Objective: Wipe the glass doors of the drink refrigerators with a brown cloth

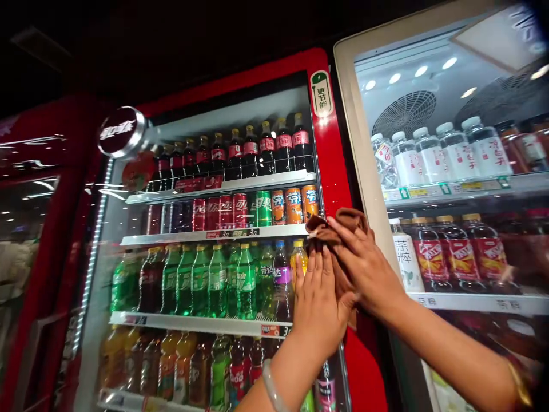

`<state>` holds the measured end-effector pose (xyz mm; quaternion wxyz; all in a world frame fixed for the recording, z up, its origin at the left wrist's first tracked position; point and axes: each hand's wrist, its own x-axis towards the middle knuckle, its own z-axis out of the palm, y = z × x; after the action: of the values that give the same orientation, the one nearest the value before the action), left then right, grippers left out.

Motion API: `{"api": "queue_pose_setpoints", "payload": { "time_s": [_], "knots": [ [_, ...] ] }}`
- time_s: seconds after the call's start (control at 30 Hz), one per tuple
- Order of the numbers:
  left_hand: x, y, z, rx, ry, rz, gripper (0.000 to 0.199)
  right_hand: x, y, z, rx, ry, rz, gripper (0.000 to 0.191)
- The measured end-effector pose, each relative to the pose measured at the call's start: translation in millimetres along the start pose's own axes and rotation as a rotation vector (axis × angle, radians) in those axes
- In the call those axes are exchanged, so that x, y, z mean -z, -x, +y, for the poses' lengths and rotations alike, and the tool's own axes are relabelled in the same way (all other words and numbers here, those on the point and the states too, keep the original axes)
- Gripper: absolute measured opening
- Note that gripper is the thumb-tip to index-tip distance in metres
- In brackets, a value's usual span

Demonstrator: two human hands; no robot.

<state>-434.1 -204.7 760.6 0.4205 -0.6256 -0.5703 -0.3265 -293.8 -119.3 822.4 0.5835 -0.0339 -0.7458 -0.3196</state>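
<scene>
A brown cloth (349,220) is bunched under my right hand (362,263), which presses it against the red door frame (334,171) of a drinks fridge. Parts of the cloth stick out above the fingers and hang below the palm. My left hand (319,297) lies beside it with fingers stretched upward, flat at the right edge of the glass door. Its fingertips are close to the cloth's lower edge; whether they touch it I cannot tell. A pale bangle (271,383) circles the left wrist, and a gold-coloured bracelet (520,383) the right.
Behind the glass, shelves hold dark cola bottles (266,149), cans (240,210) and green bottles (217,280). A round sign (118,131) juts out at the door's upper left. To the right stands a beige-framed fridge (364,143) with white-labelled bottles (454,154).
</scene>
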Motion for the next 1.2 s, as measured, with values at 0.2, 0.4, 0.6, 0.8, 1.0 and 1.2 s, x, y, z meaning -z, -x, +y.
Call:
{"api": "queue_pose_setpoints", "payload": {
  "time_s": [0.2,0.4,0.6,0.8,1.0,1.2],
  "knots": [
    [-19.3,81.7,-50.5,-0.385,0.084,-0.17,0.108,-11.9,109.5,-53.0,0.192,0.349,-0.139,0.061],
    [1.6,51.6,-86.9,-0.486,0.039,-0.084,0.1,-4.4,96.6,-53.3,0.367,0.475,-0.205,0.063],
    [36.1,-68.9,-85.5,-0.465,-0.01,0.251,0.08,7.3,-46.9,21.0,0.418,0.449,-0.147,0.036],
    [90.3,-182.2,-85.1,-0.203,-0.129,0.309,0.068,4.1,-144.1,58.8,0.082,0.565,0.072,0.029],
    [96.3,-189.9,-103.1,-0.434,-0.314,0.062,0.068,7.3,-147.3,68.1,0.267,0.574,-0.049,0.027],
    [120.7,-238.7,-116.1,-0.182,-0.275,0.171,0.069,-2.4,-235.8,93.8,-0.145,0.535,0.046,0.042]
  ]
}}
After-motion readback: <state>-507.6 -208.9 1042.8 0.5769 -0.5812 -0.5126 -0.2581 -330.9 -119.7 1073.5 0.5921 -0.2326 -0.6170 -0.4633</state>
